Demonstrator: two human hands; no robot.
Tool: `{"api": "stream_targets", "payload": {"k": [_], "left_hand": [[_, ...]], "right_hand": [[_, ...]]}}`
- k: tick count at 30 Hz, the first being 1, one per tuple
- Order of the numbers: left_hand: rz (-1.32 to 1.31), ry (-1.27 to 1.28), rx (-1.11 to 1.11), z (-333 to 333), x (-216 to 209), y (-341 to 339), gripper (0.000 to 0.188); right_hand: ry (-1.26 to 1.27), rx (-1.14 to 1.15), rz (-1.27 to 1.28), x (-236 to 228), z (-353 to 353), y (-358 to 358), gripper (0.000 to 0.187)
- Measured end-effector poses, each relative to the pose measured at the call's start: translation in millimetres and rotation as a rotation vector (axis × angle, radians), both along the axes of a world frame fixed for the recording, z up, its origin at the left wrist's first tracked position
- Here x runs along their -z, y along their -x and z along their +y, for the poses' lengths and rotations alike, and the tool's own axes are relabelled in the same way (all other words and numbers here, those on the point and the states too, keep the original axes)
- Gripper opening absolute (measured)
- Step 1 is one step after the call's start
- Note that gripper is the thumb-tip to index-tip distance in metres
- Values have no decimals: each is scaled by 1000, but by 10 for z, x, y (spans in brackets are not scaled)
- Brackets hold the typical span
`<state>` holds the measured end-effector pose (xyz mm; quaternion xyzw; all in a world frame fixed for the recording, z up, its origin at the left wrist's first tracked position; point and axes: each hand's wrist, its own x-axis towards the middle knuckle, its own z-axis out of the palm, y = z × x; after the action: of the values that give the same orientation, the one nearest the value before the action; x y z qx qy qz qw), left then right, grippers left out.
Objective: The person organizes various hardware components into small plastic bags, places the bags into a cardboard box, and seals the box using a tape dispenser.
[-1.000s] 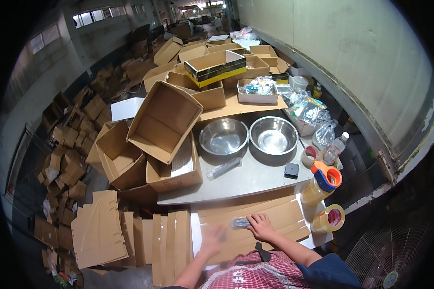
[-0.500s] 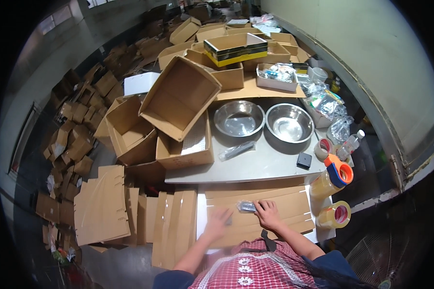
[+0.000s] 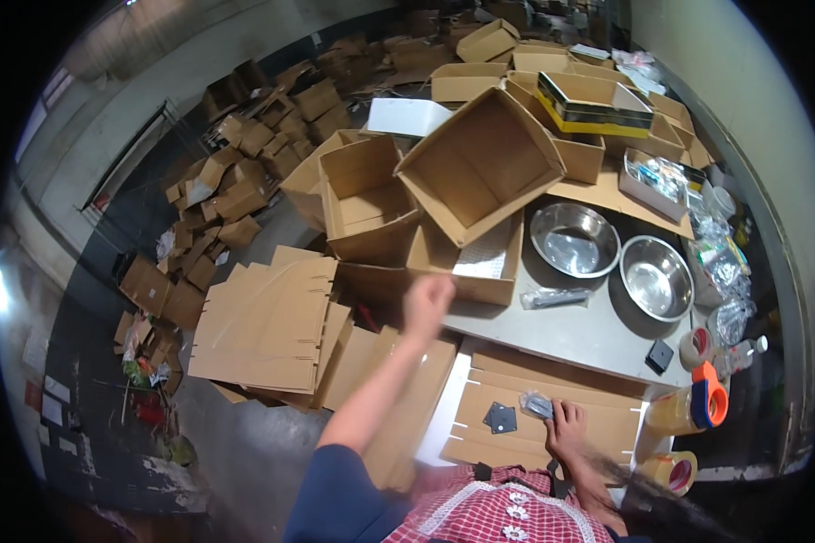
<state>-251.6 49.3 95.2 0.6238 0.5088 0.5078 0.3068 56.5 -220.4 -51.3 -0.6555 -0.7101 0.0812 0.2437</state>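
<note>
My right hand [image 3: 567,429] rests on a flat cardboard sheet [image 3: 598,414], its fingers curled down at the end of a small clear plastic packet [image 3: 536,404] with something dark inside. Left of that packet lie thin dark square pieces [image 3: 502,418], overlapping on the same cardboard. My left hand [image 3: 428,303] is raised and reaches forward to the near edge of an open cardboard box [image 3: 484,288] with white sheets in it. Motion smears its fingers, so whether they hold anything is unclear.
Flattened cardboard [image 3: 258,330] is stacked at left. Open boxes [image 3: 480,167] pile up ahead. Two steel bowls [image 3: 656,279], another plastic packet [image 3: 555,298] and a black square item [image 3: 659,356] sit on the white table. Tape rolls [image 3: 670,472] and an orange-blue tape dispenser [image 3: 708,398] stand at right.
My left hand has left the cardboard sheet and moved forward and left to the box, uncovering the dark square pieces. The view has swung left. My right hand stays at the packet.
</note>
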Motion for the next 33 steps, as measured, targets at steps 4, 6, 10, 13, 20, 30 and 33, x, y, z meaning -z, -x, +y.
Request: {"api": "stream_targets", "payload": {"k": [4,6,10,13,20,30,33], "left_hand": [[-546,548,-153,1308,-353,848,93],[-699,691,-61,1707,-300,1112,111],[-1082,660,-152,2056,229,1255,54],[-1110,397,-172,1708,571,917,42],[-1227,217,-137,1071,1003,920,27],[-1118,303,-79,918,718,1363,31],[-1053,287,-60,789,433,1287,42]], "right_hand": [[67,21,5,-131,31,44,48],[94,33,28,-170,30,39,48],[75,50,9,-36,42,76,49],[110,104,-53,-125,32,111,51],[58,137,-79,201,-19,52,51],[65,89,-65,-104,63,181,50],[74,98,-96,-93,52,164,49]]}}
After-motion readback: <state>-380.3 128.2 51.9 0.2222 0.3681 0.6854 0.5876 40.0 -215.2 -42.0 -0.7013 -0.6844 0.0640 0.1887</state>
